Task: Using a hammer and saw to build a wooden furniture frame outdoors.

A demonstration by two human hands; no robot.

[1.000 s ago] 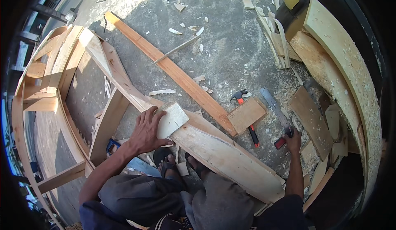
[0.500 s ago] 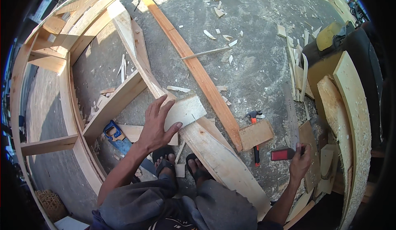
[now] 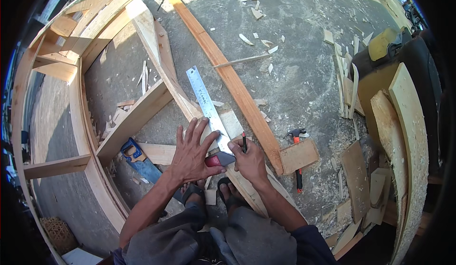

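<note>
Square (image 3: pixel 205 102) with a silvery blade and a red-and-grey handle: lay slantwise over a pale wood block (image 3: pixel 231 123) and the long curved timber (image 3: pixel 249 187), with the blade's far end jutting past the timber's far edge. Left hand (image 3: pixel 191 153): rested with fingers spread apart, tips down on the blade, thumb beside the red of the handle. Right hand (image 3: pixel 250 163): curled, with fingers clamped on a dark, red-tipped pencil (image 3: pixel 244 142) and thumb set against the blade close to the handle. Blue-handled saw (image 3: pixel 148 170): lay on the floor left of the feet, partly hidden by the left forearm. Reddish plank (image 3: pixel 225 70): stretched over the floor beyond the timber, its near end just beside a flat wood piece (image 3: pixel 300 156). Hammer (image 3: pixel 299 182): lay partly covered by that same piece. Curved wooden frame (image 3: pixel 76 108): spread along the left side, with crosspieces between its ribs. Curved boards (image 3: pixel 411 122): stood at the right, flecked with shavings.
</note>
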